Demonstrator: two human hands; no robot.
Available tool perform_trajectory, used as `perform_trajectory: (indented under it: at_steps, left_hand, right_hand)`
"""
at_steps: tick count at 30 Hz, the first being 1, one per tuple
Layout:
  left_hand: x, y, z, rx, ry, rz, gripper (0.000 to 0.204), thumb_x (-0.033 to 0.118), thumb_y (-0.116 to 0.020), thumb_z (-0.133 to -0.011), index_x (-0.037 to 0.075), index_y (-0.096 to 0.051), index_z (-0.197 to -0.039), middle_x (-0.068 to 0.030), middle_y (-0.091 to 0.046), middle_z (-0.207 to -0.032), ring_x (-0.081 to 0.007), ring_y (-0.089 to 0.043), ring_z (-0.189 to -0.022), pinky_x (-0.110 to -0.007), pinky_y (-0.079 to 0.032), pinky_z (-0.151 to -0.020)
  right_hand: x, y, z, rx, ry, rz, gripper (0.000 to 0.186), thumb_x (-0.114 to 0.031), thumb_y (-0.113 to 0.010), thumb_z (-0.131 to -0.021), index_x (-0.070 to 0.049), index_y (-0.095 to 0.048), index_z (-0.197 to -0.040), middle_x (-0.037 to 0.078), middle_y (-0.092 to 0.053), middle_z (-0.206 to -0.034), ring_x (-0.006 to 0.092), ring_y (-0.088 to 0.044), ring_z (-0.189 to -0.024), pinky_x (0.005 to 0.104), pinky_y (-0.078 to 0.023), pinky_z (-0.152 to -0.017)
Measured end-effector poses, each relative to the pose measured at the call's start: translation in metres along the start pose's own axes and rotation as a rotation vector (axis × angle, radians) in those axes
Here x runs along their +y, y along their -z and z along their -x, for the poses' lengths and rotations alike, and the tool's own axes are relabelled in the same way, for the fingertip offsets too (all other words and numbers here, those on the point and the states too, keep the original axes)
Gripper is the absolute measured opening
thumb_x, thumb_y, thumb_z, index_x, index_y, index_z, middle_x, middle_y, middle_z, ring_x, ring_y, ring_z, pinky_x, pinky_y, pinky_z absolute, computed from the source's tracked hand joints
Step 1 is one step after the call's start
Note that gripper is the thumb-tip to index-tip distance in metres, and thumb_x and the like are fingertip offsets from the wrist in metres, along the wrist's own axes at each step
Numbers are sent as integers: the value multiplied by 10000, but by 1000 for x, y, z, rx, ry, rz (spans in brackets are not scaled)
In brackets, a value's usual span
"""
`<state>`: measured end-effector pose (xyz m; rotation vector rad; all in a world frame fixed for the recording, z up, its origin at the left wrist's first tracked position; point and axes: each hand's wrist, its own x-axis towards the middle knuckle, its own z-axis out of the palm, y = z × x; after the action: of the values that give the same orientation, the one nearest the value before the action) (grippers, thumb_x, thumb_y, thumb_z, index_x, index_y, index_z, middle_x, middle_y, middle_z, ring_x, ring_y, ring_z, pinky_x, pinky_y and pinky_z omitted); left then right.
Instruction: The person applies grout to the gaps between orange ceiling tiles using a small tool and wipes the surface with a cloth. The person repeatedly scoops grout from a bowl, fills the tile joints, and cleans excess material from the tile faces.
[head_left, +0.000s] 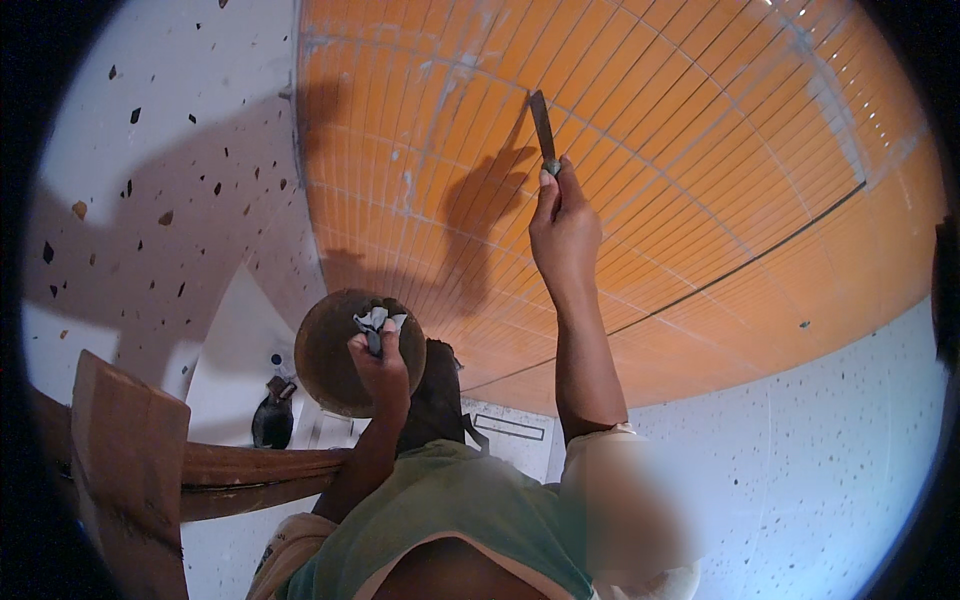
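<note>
My right hand [565, 235] is raised, its fingers closed round the handle of a narrow dark putty knife [544, 125]. The blade points upward, its tip at the orange tiled wall [660, 130]; I cannot tell whether it touches. Pale grey filler lies in some joints and smears parts of the tiles. My left hand [382, 370] is closed on a pale grey, crumpled-looking lump [377, 318], with a darker grey piece below it at the fingers. Behind that hand is a round brown pan or bucket top [330, 345]; what supports it is hidden.
Wooden beams [130, 440] cross at the lower left, close to my left arm. A dark bottle-shaped thing [272, 415] stands low beyond them. A white speckled wall [150, 150] meets the orange tiles on the left, and another speckled surface [780, 450] lies at the lower right.
</note>
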<state>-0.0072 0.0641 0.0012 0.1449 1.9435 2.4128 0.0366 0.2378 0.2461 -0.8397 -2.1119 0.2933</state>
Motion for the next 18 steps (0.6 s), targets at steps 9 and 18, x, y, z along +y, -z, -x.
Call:
perform_trajectory:
  at_steps: [9,18]
  left_hand:
    - [9,-1,1,22,23,4,317,233,-685,-924,40,-435,-898,-32,-464,-848,-137,-447,-796,-302,-417,-750]
    - [12,1,1,18,71,-58,320,238,-687,-922,31,-443,-932,-41,-470,-866,-141,-445,-803,-307,-417,-768]
  right_hand:
    - [11,-8,15,-80,22,-31,382,-193,-536,-992,82,-574,-1253,256,-646,-735,344,-676,-633,419,-505,-542]
    - [-3,-22,-5,25,65,-76,368,-171,-562,-973,74,-576,-1246,257,-646,-757,361,-671,-640,430,-504,-543]
